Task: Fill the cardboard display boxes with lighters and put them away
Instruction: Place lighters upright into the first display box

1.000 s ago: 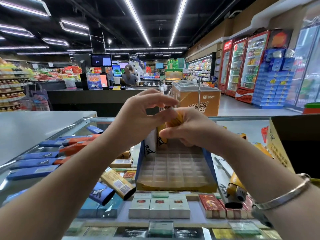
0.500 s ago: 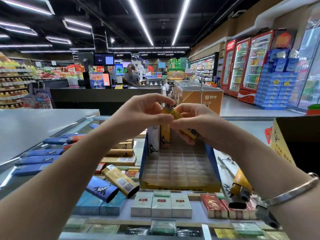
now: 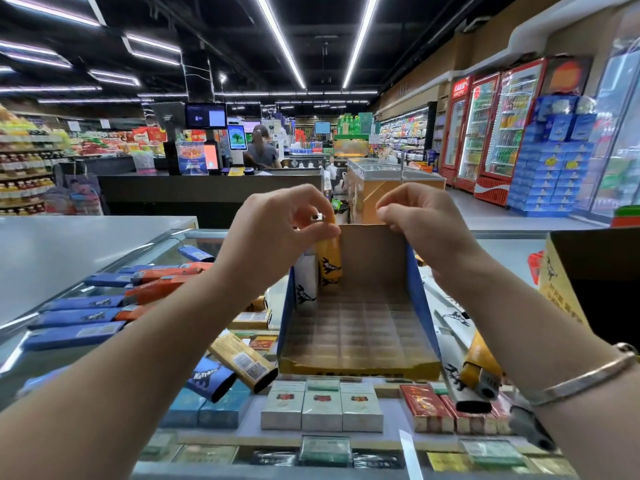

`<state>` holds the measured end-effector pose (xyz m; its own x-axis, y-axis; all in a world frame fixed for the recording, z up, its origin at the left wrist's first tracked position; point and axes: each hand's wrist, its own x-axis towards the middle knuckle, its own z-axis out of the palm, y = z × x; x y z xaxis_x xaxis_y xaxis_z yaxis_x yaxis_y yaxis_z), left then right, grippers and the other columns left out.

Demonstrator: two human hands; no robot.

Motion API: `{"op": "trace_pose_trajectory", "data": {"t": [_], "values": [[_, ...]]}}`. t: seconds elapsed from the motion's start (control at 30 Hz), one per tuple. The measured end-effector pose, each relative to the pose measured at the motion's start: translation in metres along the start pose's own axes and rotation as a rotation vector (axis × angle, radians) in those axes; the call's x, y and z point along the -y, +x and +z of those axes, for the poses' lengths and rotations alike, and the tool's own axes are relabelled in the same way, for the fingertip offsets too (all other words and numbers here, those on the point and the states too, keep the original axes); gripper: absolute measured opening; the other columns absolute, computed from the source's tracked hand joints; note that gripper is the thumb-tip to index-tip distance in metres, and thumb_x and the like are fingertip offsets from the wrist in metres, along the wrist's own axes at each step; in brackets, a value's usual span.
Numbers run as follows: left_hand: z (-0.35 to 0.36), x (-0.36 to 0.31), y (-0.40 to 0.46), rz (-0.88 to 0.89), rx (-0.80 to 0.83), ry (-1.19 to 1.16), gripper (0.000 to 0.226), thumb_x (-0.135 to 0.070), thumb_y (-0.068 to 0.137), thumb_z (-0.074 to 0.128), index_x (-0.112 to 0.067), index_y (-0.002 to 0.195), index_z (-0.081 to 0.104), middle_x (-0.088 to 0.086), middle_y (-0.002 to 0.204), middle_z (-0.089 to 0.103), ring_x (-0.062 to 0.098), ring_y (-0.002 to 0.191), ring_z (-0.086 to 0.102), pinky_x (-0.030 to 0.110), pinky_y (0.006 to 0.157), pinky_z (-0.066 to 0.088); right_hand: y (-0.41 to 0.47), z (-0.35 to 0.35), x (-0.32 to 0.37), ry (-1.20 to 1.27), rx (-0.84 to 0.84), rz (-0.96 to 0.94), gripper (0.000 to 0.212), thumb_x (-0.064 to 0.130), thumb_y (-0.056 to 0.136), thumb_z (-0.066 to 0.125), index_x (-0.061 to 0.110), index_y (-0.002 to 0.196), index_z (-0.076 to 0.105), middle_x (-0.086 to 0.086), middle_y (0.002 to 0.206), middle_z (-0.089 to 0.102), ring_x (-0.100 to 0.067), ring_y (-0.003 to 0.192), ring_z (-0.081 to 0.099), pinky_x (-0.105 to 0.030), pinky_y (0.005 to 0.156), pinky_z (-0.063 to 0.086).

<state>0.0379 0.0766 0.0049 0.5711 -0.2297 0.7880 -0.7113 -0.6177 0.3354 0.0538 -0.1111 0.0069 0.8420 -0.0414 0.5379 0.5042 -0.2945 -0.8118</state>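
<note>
Standing on the glass desk [image 3: 52,271], the cardboard display box [image 3: 360,327] sits open at centre, its gridded floor bare except at the far left corner. Two lighters stand upright there: a white lighter [image 3: 306,275] against the left wall and an orange lighter [image 3: 329,261] just right of it. My left hand [image 3: 277,230] pinches the orange lighter near its metal top, fingers [image 3: 322,233] clamped on it. My right hand [image 3: 415,220] pinches the top edge of the box's back panel, fingers curled together on the cardboard. A bracelet [image 3: 581,379] circles my right wrist.

Right of the box, more lighters [image 3: 481,372] lie loose on the desk, one orange. Left of the box lie blue and orange sleeves [image 3: 104,306] and a tan sleeve [image 3: 242,362]. Near the box, inside the glass case, cigarette packs [image 3: 322,410] stand in a row. At the far right stands an open yellow carton [image 3: 568,296]. Beyond the desk, a person sits at a checkout counter [image 3: 207,188], with drink coolers [image 3: 491,123] along the far right wall.
</note>
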Motion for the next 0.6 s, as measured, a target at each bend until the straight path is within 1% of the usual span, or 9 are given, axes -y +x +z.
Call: {"op": "trace_pose_trajectory", "data": {"t": [0.07, 0.13, 0.2, 0.27, 0.37, 0.43, 0.5, 0.53, 0.6], "values": [[0.004, 0.002, -0.002, 0.05, 0.013, 0.05, 0.017, -0.029, 0.073, 0.074, -0.016, 0.083, 0.07, -0.004, 0.077, 0.069, 0.013, 0.072, 0.066, 0.038, 0.067, 0.056, 0.001, 0.001, -0.003, -0.088, -0.069, 0.002, 0.02, 0.007, 0.082, 0.059, 0.022, 0.069, 0.061, 0.005, 0.07, 0.058, -0.005, 0.066, 0.051, -0.012, 0.052, 0.038], [0.007, 0.003, -0.003, 0.089, 0.017, 0.091, 0.014, -0.024, 0.074, 0.074, -0.013, 0.083, 0.071, -0.003, 0.079, 0.069, 0.014, 0.072, 0.065, 0.037, 0.067, 0.054, 0.001, 0.001, -0.004, -0.142, -0.142, -0.004, 0.02, 0.007, 0.082, 0.058, 0.022, 0.069, 0.06, 0.006, 0.071, 0.059, -0.004, 0.068, 0.052, -0.015, 0.054, 0.037], [0.009, 0.002, -0.004, 0.109, 0.016, 0.123, 0.011, -0.022, 0.075, 0.074, -0.014, 0.083, 0.071, -0.003, 0.08, 0.069, 0.013, 0.071, 0.064, 0.036, 0.068, 0.054, 0.003, -0.001, -0.006, -0.164, -0.17, 0.018, 0.02, 0.007, 0.083, 0.057, 0.022, 0.07, 0.059, 0.006, 0.074, 0.059, -0.006, 0.072, 0.052, -0.019, 0.058, 0.037], [0.009, 0.002, -0.004, 0.125, 0.02, 0.145, 0.01, -0.022, 0.076, 0.074, -0.014, 0.082, 0.072, -0.004, 0.079, 0.069, 0.012, 0.07, 0.063, 0.034, 0.068, 0.054, 0.003, -0.004, -0.009, -0.16, -0.127, 0.08, 0.019, 0.008, 0.085, 0.056, 0.021, 0.072, 0.059, 0.004, 0.077, 0.058, -0.006, 0.075, 0.051, -0.017, 0.055, 0.037], [0.011, 0.001, -0.004, 0.147, 0.031, 0.174, 0.01, -0.019, 0.075, 0.075, -0.012, 0.081, 0.072, -0.002, 0.078, 0.069, 0.014, 0.07, 0.063, 0.034, 0.067, 0.053, 0.002, -0.002, -0.011, -0.163, -0.051, 0.161, 0.019, 0.008, 0.087, 0.056, 0.021, 0.073, 0.059, 0.003, 0.074, 0.054, -0.006, 0.068, 0.047, -0.01, 0.042, 0.034], [0.012, 0.001, -0.005, 0.154, 0.027, 0.215, 0.011, -0.019, 0.074, 0.075, -0.011, 0.081, 0.073, 0.002, 0.078, 0.069, 0.017, 0.074, 0.062, 0.037, 0.067, 0.053, 0.001, -0.001, -0.012, -0.159, -0.034, 0.175, 0.018, 0.009, 0.087, 0.056, 0.021, 0.074, 0.059, 0.003, 0.074, 0.054, -0.007, 0.069, 0.048, -0.015, 0.047, 0.036], [0.013, 0.002, -0.005, 0.156, 0.007, 0.27, 0.012, -0.022, 0.075, 0.074, -0.012, 0.083, 0.073, 0.003, 0.08, 0.07, 0.02, 0.082, 0.061, 0.038, 0.07, 0.052, 0.001, 0.0, -0.011, -0.153, -0.018, 0.175, 0.017, 0.009, 0.087, 0.056, 0.021, 0.075, 0.059, 0.002, 0.076, 0.056, -0.007, 0.072, 0.05, -0.019, 0.054, 0.036], [0.014, 0.002, -0.005, 0.155, 0.007, 0.295, 0.012, -0.023, 0.076, 0.073, -0.013, 0.083, 0.073, 0.002, 0.083, 0.071, 0.021, 0.087, 0.06, 0.039, 0.072, 0.051, 0.001, 0.0, -0.011, -0.155, -0.012, 0.173, 0.017, 0.01, 0.087, 0.056, 0.021, 0.075, 0.059, 0.002, 0.076, 0.056, -0.007, 0.073, 0.05, -0.019, 0.054, 0.035], [0.016, 0.003, -0.005, 0.136, 0.044, 0.328, 0.013, -0.026, 0.08, 0.069, -0.016, 0.087, 0.073, -0.001, 0.096, 0.07, 0.021, 0.1, 0.056, 0.037, 0.081, 0.047, 0.001, -0.001, -0.011, -0.167, -0.005, 0.167, 0.018, 0.01, 0.088, 0.056, 0.022, 0.076, 0.059, 0.003, 0.076, 0.056, -0.007, 0.073, 0.05, -0.017, 0.053, 0.036]]}}
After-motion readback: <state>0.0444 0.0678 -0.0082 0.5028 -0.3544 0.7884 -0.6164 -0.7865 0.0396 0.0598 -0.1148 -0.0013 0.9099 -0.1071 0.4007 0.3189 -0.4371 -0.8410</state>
